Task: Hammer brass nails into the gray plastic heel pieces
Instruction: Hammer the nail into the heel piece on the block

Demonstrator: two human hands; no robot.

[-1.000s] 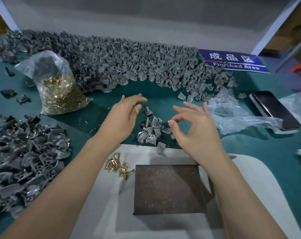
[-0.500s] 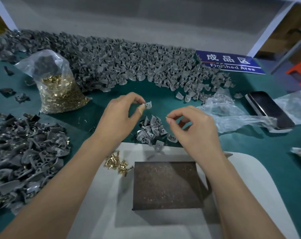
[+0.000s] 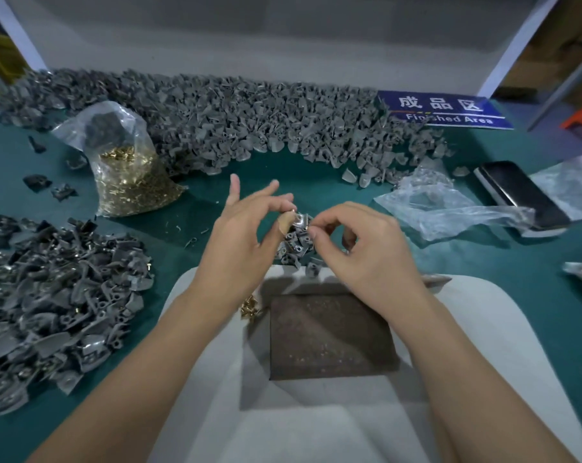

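green table (image 3: pixel 533 295), "finished area" sign (image 3: pixel 446 110)

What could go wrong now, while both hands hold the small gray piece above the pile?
1. The left hand only pinches the gray heel piece at its edge; it could slip into the small pile below.
2. The left forearm lies close to the loose brass nails and could scatter them.

Green desk (image 3: pixel 533 315) w/ white mat (image 3: pixel 316 429) in front. Gray wall (image 3: pixel 282 35) behind, white frame post (image 3: pixel 516 45) at right, blue sign (image 3: pixel 446 110) on desk.
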